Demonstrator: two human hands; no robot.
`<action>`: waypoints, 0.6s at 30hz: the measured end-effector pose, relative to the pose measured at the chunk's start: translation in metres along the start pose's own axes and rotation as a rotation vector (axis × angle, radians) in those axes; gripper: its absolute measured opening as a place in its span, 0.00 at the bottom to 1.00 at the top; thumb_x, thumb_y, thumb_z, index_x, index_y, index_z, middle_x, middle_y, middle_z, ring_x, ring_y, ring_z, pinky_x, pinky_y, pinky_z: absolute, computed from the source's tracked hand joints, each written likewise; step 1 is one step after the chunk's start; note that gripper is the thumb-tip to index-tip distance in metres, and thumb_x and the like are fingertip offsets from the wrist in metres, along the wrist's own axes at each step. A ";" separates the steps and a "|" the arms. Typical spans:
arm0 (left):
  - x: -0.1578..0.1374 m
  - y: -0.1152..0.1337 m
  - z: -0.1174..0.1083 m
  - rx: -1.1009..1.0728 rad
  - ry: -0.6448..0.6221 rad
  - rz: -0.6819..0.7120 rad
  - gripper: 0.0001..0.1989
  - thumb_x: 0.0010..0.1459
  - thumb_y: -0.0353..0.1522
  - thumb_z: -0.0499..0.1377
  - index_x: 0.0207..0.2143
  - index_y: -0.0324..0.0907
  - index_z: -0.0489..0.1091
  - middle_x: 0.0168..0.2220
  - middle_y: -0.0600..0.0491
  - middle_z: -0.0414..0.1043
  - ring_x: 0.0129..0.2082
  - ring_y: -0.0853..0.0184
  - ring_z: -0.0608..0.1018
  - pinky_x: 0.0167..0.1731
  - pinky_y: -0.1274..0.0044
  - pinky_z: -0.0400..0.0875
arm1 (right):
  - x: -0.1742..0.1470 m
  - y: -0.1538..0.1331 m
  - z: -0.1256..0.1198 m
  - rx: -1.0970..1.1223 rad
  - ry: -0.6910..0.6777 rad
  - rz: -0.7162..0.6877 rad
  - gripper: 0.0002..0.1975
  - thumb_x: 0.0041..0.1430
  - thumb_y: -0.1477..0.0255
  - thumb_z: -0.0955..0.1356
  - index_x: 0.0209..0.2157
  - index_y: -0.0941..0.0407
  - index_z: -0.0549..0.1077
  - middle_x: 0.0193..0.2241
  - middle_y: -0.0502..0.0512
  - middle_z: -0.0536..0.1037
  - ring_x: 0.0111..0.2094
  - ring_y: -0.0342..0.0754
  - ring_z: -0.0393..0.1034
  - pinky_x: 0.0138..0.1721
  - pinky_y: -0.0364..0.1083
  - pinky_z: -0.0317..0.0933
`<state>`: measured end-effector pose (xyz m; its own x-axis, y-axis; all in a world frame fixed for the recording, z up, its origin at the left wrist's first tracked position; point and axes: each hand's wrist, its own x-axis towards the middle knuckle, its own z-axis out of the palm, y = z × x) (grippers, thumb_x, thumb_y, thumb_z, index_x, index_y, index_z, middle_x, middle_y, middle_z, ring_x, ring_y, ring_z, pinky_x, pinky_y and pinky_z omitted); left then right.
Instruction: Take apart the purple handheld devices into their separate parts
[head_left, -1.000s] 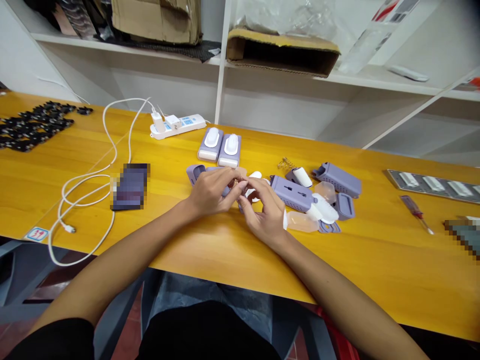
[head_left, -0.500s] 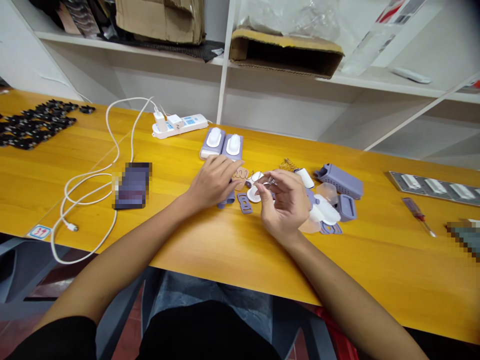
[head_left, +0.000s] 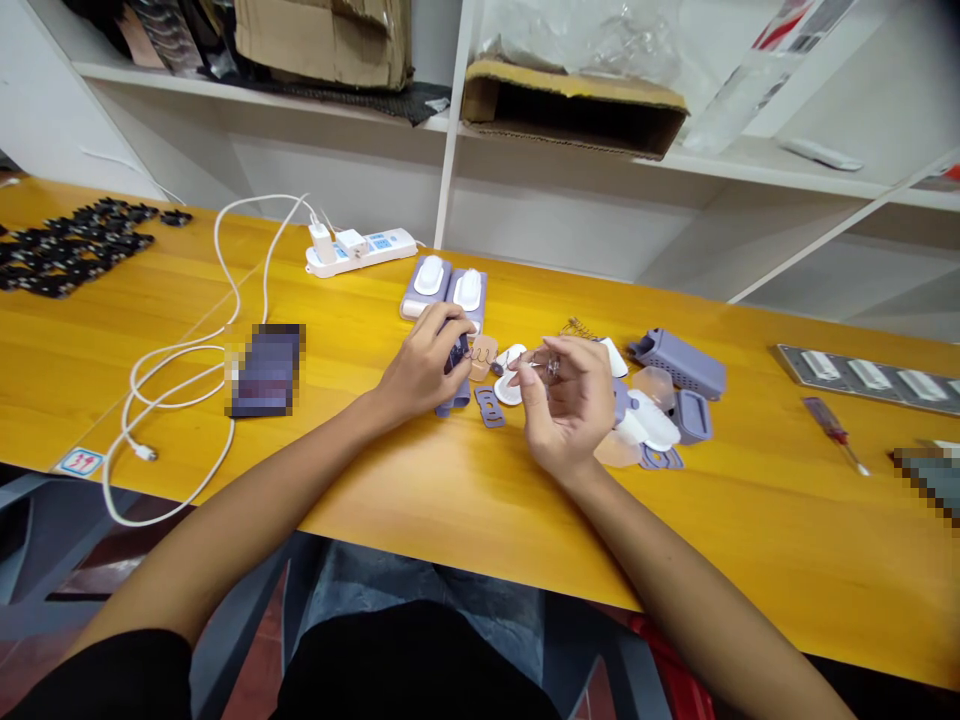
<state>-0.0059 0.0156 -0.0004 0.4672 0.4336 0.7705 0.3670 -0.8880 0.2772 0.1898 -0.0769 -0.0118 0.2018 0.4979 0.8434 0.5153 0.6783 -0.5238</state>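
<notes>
The thin coil spring (head_left: 484,356) spans the gap between both hands, over the middle of the worktop (head_left: 435,490). At its 9 o'clock, the left hand (head_left: 420,368) grips a dark part (head_left: 456,350); between 3 and 4 o'clock, the right hand (head_left: 568,402) holds the far end in curled fingers. Keep both ends in line. Avoid overstretching the coils. Prevent snagging on the slotted purple plate (head_left: 490,407) at 6 o'clock.
</notes>
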 end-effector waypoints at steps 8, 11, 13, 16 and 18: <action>0.001 0.000 -0.001 0.037 0.009 0.082 0.14 0.69 0.25 0.62 0.55 0.43 0.71 0.54 0.41 0.75 0.57 0.53 0.77 0.59 0.60 0.76 | 0.007 -0.006 0.001 -0.154 -0.244 -0.171 0.12 0.73 0.74 0.74 0.55 0.50 0.81 0.45 0.60 0.84 0.37 0.53 0.80 0.36 0.54 0.77; 0.002 -0.001 0.000 0.062 0.041 0.135 0.13 0.70 0.24 0.61 0.55 0.42 0.71 0.53 0.40 0.75 0.57 0.53 0.77 0.59 0.60 0.76 | 0.006 0.001 -0.001 -0.223 -0.257 -0.209 0.11 0.72 0.74 0.74 0.53 0.50 0.83 0.42 0.59 0.86 0.40 0.56 0.81 0.42 0.56 0.76; 0.001 0.000 0.001 0.068 0.046 0.145 0.12 0.71 0.25 0.61 0.55 0.41 0.71 0.53 0.40 0.75 0.57 0.53 0.77 0.59 0.59 0.76 | 0.004 0.005 -0.002 -0.292 -0.269 -0.224 0.10 0.73 0.73 0.74 0.52 0.50 0.84 0.40 0.59 0.86 0.40 0.57 0.80 0.42 0.56 0.75; 0.000 0.002 0.002 0.062 0.018 0.123 0.12 0.72 0.26 0.61 0.55 0.43 0.71 0.54 0.41 0.76 0.59 0.52 0.77 0.61 0.57 0.75 | 0.002 0.008 -0.005 -0.395 -0.318 -0.204 0.08 0.74 0.70 0.73 0.51 0.51 0.84 0.39 0.60 0.86 0.39 0.57 0.79 0.42 0.56 0.73; -0.001 0.005 0.003 0.049 -0.001 0.122 0.12 0.72 0.27 0.61 0.56 0.44 0.71 0.55 0.41 0.76 0.60 0.52 0.77 0.61 0.57 0.76 | 0.001 0.007 -0.005 -0.469 -0.351 -0.212 0.11 0.75 0.69 0.72 0.54 0.53 0.83 0.39 0.62 0.86 0.39 0.58 0.79 0.42 0.56 0.72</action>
<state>-0.0021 0.0117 -0.0012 0.5111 0.3234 0.7963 0.3466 -0.9254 0.1534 0.1982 -0.0743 -0.0141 -0.1900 0.5801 0.7921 0.8409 0.5125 -0.1736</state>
